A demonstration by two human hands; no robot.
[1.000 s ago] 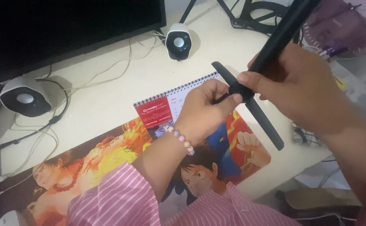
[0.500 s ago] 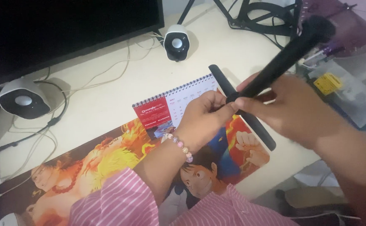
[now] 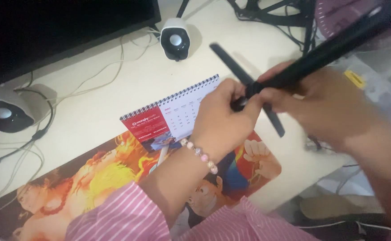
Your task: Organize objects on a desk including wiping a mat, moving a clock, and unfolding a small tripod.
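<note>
My right hand (image 3: 325,107) grips a long black rod (image 3: 334,47) that slants up to the top right corner. A flat black crossbar (image 3: 231,67) sits across the rod's lower end, running from upper left to lower right. My left hand (image 3: 224,120), with a bead bracelet (image 3: 200,155) on the wrist, pinches the joint where rod and crossbar meet. Both hands hover above the desk, over a spiral-bound desk calendar (image 3: 164,118) and a colourful cartoon desk mat (image 3: 92,178). Pink striped sleeves (image 3: 124,214) cover my forearms.
A dark monitor (image 3: 48,31) fills the top left. Two small white-and-black speakers stand at the far left (image 3: 1,114) and the top middle (image 3: 174,39), with cables (image 3: 92,76) trailing between them. Black stand legs and cables (image 3: 276,13) lie at the top. Clutter and a yellow tag (image 3: 355,78) lie right.
The rod has tilted lower toward the right and the crossbar has turned with it. Both hands shifted slightly. The view has moved, so the desk objects sit further left.
</note>
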